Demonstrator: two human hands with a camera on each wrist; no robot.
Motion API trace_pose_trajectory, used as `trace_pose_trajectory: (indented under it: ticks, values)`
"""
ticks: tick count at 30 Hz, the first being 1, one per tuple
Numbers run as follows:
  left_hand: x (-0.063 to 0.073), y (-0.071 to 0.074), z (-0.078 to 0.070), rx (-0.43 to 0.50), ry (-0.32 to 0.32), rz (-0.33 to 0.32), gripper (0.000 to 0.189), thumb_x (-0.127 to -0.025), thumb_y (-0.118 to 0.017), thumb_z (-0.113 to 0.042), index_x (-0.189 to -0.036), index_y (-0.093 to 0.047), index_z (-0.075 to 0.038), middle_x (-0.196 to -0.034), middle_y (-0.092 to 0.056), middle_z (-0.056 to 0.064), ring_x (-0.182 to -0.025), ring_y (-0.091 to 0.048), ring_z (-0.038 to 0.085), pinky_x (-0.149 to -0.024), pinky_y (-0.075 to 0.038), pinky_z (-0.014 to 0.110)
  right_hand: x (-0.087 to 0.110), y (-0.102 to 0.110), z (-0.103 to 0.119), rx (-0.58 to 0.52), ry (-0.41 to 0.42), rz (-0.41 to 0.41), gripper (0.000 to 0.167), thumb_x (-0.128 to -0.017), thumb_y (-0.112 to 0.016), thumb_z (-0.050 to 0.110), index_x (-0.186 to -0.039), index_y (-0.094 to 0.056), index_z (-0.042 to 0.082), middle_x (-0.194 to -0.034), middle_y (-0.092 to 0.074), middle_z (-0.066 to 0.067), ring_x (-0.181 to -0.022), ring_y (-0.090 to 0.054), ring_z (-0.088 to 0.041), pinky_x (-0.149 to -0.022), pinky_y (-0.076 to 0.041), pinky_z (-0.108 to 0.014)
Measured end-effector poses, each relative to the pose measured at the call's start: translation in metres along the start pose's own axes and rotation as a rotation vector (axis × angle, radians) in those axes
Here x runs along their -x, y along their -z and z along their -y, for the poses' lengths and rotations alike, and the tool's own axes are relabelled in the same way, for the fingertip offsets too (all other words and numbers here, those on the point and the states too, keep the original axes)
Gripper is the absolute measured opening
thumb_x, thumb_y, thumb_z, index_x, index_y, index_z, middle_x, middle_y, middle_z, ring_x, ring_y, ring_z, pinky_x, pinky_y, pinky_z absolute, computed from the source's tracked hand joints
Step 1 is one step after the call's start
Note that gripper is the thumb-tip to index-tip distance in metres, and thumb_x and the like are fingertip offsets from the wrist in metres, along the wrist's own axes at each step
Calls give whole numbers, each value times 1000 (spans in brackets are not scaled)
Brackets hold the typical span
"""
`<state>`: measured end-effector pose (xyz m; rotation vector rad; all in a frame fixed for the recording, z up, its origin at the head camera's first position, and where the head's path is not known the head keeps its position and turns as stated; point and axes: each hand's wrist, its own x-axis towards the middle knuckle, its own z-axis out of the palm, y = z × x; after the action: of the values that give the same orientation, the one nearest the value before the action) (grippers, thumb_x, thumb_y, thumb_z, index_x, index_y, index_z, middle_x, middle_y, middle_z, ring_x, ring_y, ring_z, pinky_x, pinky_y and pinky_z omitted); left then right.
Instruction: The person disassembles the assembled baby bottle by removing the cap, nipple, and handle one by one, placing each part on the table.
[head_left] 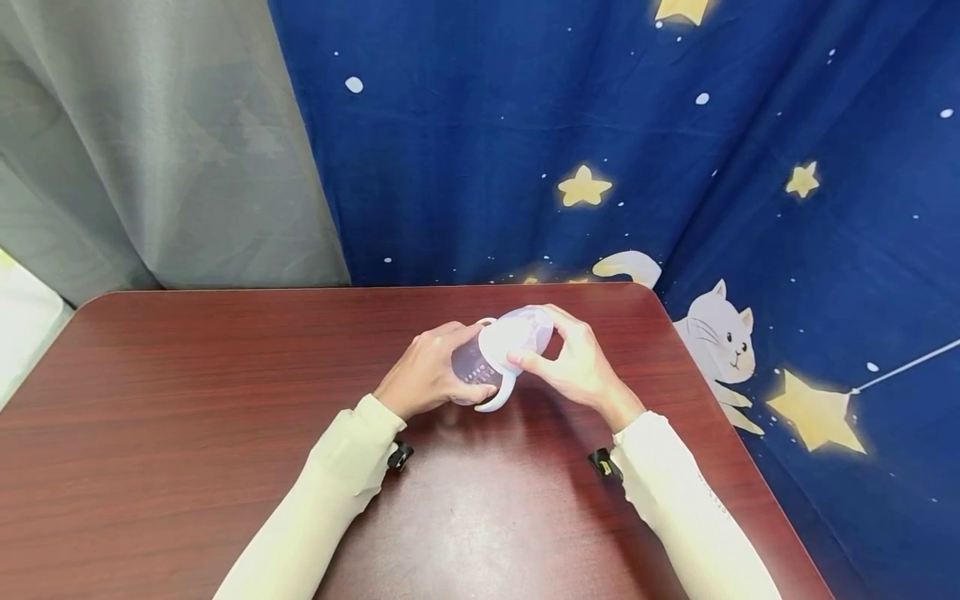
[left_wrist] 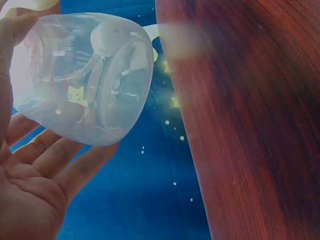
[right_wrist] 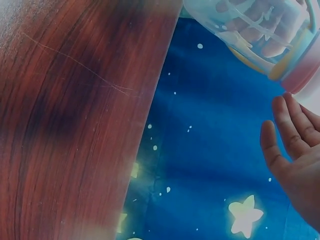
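Note:
A clear baby bottle (head_left: 469, 363) with a white collar and two curved side handles (head_left: 502, 395) is held tilted above the table, its capped end toward the right. My left hand (head_left: 431, 367) grips the bottle's body, thumb on the near side and fingers around the far side. In the left wrist view, the see-through base of the bottle (left_wrist: 120, 85) faces the camera. My right hand (head_left: 573, 358) pinches the translucent domed cap (head_left: 538, 323), its thumb low at the collar. From the right wrist, the other fingers (right_wrist: 287, 125) extend beneath a pinkish collar (right_wrist: 305, 70).
The reddish-brown wooden table (head_left: 187, 400) reaches to a blue curtain (head_left: 465, 150) printed with stars and a cat. A grey curtain (head_left: 202, 150) hangs at the back left. Dark wrist straps (head_left: 604, 463) show under both pale sleeves.

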<state>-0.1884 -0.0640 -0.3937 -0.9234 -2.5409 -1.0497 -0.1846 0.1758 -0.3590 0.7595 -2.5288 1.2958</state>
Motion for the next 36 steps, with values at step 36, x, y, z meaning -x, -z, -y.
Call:
trace_pose_trajectory:
  ticks: [36]
  values:
    - [-1, -2, 1, 58, -48, -4, 87, -69, -86, -42, -146, -50, -27, -101, -66, 1, -84, -57, 14, -70, -50, 31, -1, -2, 3, 17, 32, -84, 43, -81, -80, 22, -118, -67, 7, -108, -69, -3, -100, -62, -17, -94, -46, -34]
